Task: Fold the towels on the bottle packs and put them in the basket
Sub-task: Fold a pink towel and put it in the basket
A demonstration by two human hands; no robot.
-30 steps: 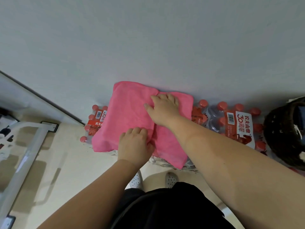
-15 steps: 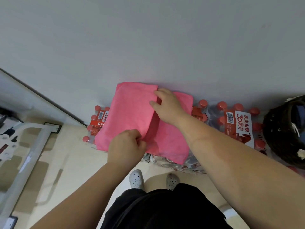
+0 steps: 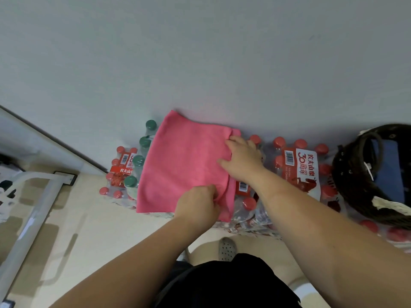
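A pink towel (image 3: 178,165) lies folded over the shrink-wrapped bottle packs (image 3: 298,172) against the wall. My left hand (image 3: 198,204) pinches the towel's near right corner. My right hand (image 3: 241,158) grips its far right edge, fingers curled into the cloth. A second layer of the towel shows under the folded flap along the right edge. At the far right a dark woven basket (image 3: 353,185) stands on the packs, with dark blue cloth inside it.
Green-capped bottles (image 3: 139,161) stand left of the towel, beside a red-capped pack (image 3: 120,172). A grey wall rises behind. A white metal frame (image 3: 33,210) lies on the beige floor at left. My shoe (image 3: 226,248) is below the packs.
The towel's flap has been pulled over to the right, narrowing the towel and uncovering the green-capped bottles. Both hands went from pressing flat to gripping its right edge.
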